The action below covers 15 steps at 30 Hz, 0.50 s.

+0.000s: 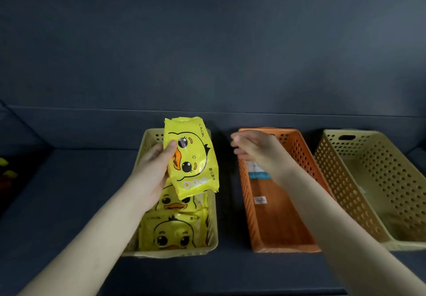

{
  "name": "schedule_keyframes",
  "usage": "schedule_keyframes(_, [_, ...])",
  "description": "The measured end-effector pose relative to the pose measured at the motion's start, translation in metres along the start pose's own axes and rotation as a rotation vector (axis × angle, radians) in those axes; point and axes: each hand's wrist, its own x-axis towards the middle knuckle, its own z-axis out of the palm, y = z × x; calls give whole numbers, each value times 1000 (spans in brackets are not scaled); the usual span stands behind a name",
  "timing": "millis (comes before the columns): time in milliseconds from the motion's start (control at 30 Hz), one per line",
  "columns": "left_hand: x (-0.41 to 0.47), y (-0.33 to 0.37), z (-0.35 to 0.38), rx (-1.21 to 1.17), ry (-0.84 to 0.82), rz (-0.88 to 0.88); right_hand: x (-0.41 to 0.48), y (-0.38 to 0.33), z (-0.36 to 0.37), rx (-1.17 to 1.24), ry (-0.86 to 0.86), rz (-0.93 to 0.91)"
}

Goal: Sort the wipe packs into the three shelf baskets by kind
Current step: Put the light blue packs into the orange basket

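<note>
Fingers (171,146) of the left hand (149,173) clamp a duck pack (191,157) over the left basket (175,253), likely to join others there; right hand (255,150) hangs over the orange basket (285,248), fingers too blurred to tell.

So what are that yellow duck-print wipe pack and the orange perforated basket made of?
The yellow duck-print wipe pack in the left hand looks like thin glossy plastic film: it glints, wrinkles and has a crimped end. The orange perforated basket seems rigid moulded plastic with a dull sheen: even rows of round holes and a smooth rim.
</note>
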Motion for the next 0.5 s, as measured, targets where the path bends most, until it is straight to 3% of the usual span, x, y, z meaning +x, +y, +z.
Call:
schedule_keyframes(100, [-11, 6, -14, -53, -55, 22, -12, -15, 44, -34, -133, 25])
schedule_keyframes(233, [-20, 14, -47, -28, -97, 32, -18, -16, 82, 117, -40, 130])
schedule_keyframes(300, [-25, 16, -66, 38, -143, 53, -21, -15, 94, 195, -98, 202])
schedule_keyframes(400, [-32, 15, -88, 293, -210, 168, -27, -10, 108, 168, -139, 213])
schedule_keyframes(500, [-22, 4, -107, 714, -88, 461, -30, -16, 108, 133, -70, 149])
